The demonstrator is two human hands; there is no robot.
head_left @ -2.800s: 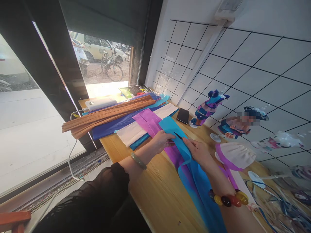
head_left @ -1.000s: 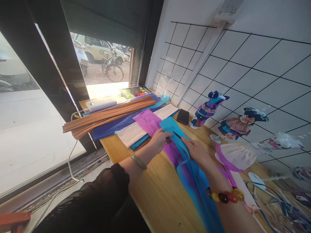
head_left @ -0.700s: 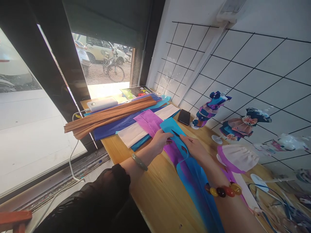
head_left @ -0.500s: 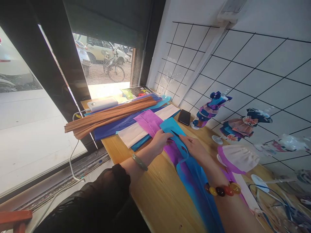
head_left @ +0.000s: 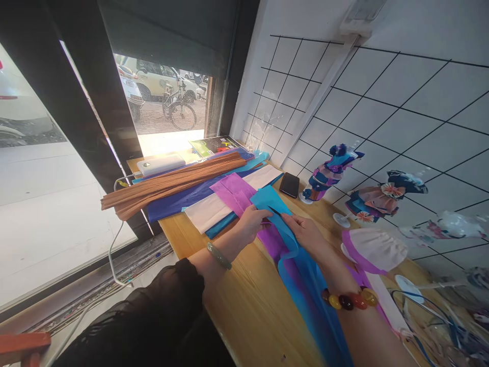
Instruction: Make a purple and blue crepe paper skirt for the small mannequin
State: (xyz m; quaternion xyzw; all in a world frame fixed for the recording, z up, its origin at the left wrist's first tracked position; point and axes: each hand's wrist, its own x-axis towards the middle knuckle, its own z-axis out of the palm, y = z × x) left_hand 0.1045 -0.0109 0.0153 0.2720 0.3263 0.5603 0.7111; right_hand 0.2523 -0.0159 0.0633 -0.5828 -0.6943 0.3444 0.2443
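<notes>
My left hand (head_left: 252,221) is closed on the edge of a bright blue crepe paper sheet (head_left: 272,197), with the fingers pressed together. In my right hand (head_left: 303,232) is a pair of scissors, whose dark, pointed blades (head_left: 274,210) lie across the blue paper close to my left fingertips. The scissors' handles are hidden in the grip. A curled blue strip hangs below the right fingers. Under the hands lies purple crepe paper (head_left: 233,191), and a long blue-purple sheet (head_left: 301,290) trails toward me over the table.
Brown crepe paper (head_left: 175,181), cream paper (head_left: 208,211) and dark blue paper (head_left: 168,205) lie to the left on the wooden table (head_left: 244,290). A black phone (head_left: 289,184) rests beyond. Small dressed stands (head_left: 330,173) and a white-purple skirt (head_left: 376,250) are at right.
The gap seen in the blue paper below my right fingers has closed, and the curled strip sits differently. Both hands stay nearly in place, and the scissors remain at the paper.
</notes>
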